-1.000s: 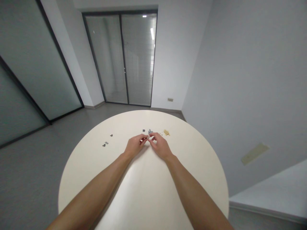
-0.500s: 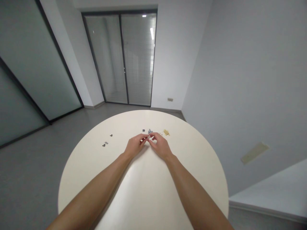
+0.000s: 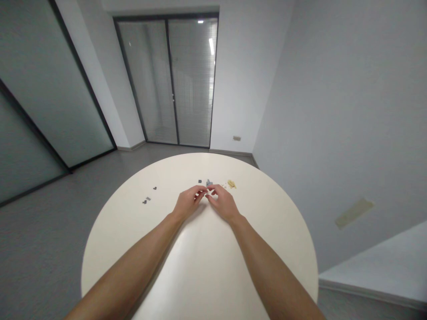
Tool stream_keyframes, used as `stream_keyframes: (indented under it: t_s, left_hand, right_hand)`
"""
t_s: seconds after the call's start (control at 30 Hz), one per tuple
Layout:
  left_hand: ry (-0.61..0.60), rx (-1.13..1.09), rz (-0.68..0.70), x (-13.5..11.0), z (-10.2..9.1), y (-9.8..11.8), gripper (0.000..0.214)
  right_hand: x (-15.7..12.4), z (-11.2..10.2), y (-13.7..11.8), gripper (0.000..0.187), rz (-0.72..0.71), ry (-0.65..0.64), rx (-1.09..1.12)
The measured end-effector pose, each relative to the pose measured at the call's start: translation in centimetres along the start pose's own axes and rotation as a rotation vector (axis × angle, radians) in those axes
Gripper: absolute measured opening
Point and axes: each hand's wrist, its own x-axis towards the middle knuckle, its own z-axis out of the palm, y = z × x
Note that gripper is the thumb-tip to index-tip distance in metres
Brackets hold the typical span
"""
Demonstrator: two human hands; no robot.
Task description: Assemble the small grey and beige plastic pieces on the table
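My left hand point(image 3: 187, 202) and my right hand point(image 3: 223, 202) meet fingertip to fingertip over the far middle of a round cream table point(image 3: 200, 266). Both are pinched on a tiny pale piece point(image 3: 206, 191) between them, too small to name. Just beyond the fingers lie a small grey piece point(image 3: 209, 182) and a dark square piece point(image 3: 199, 181). A little heap of tan pieces point(image 3: 231, 184) lies to the right of my right hand.
Several small dark and grey bits point(image 3: 146, 200) lie on the table's left side, with one more point(image 3: 155, 188) farther back. Beyond the table are a grey floor, sliding glass doors point(image 3: 173, 84) and a plain wall at the right.
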Motion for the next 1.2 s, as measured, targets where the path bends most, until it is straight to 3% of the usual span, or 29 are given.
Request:
stream_keyframes:
  t_s: [0.37, 1.2]
  left_hand:
    - [0.033, -0.022, -0.067, 0.1, 0.13, -0.02, 0.025]
    - [0.034, -0.064, -0.015, 0.05, 0.01, 0.07, 0.025]
  right_hand:
    - [-0.04, -0.4, -0.55, 0.02, -0.031, -0.004, -0.008]
    - [-0.05, -0.18, -0.01, 0.022, -0.004, -0.013, -0.02]
